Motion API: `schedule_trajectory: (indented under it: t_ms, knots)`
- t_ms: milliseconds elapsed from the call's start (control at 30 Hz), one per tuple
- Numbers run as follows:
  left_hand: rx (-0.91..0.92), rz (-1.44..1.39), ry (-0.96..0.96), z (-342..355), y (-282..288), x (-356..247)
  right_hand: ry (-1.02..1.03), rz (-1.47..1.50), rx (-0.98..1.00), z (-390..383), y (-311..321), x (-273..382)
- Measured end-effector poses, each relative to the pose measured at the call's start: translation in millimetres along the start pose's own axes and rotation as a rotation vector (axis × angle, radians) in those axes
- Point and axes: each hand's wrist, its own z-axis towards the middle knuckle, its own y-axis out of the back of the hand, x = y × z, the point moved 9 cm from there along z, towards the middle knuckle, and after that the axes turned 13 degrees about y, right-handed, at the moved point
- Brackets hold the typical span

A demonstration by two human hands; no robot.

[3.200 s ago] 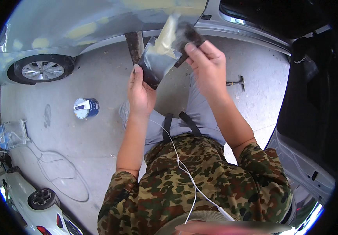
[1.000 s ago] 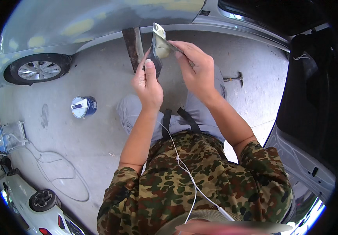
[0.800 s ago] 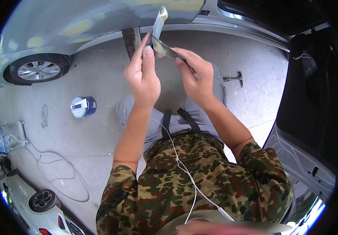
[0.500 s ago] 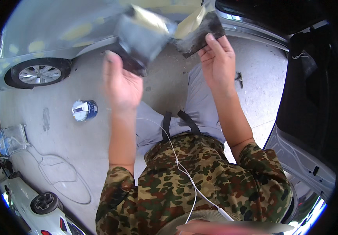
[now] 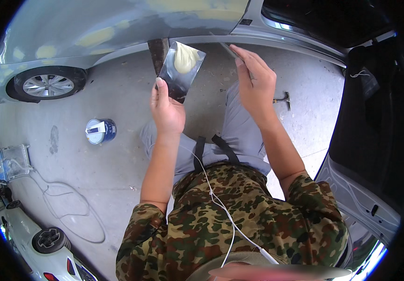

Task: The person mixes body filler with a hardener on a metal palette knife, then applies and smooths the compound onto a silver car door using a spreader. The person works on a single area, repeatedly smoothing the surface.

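Putty (image 5: pixel 185 58), pale, heaped on far end of dark flat plate (image 5: pixel 171 84); just beyond left hand (image 5: pixel 168 112), left of right hand (image 5: pixel 258 84). Plate's long axis slanting away and rightward. Left hand nearer, pinching plate's near end, thumb at left edge. Right hand closed around thin blade (image 5: pixel 229 49), nearly edge-on, slanting up-left, apart from putty.

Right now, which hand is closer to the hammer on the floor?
Right: the right hand is raised just left of the hammer in the picture. The left hand is much farther left, holding the dark plate with cream paste.
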Motion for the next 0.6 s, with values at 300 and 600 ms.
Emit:
schedule_trajectory:
  t_ms: [300, 600]
  knots:
    - [-0.125, 0.321, -0.259, -16, -27, -9, -0.018, 0.193, 0.02, -3, -26, 28]
    - [0.024, 0.692, -0.482, -15, -103, -72, -0.134, 0.36, -0.018, -31, -38, 26]
